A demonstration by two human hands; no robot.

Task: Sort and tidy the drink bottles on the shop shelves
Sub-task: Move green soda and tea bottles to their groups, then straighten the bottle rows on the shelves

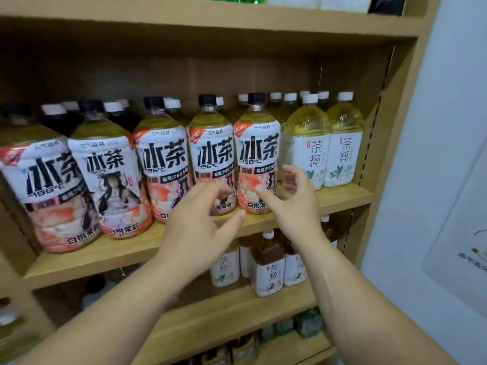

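Several large peach-tea bottles with black caps and pink-and-white labels stand in a front row on the wooden shelf (340, 198). My left hand (200, 222) hovers in front of the second bottle from the right (212, 151), fingers curled apart, holding nothing. My right hand (292, 196) is spread around the rightmost peach-tea bottle (257, 154), thumb near its label and fingers beside its right flank; no firm grip shows. Two pale green-tea bottles (316, 143) with white caps stand to the right.
More white-capped bottles fill the back row. The shelf below (237, 309) holds smaller brown tea bottles (267, 270). Lower still are small dark cans (305, 322). The shelf's side panel (395, 101) and a white wall (453, 127) bound the right.
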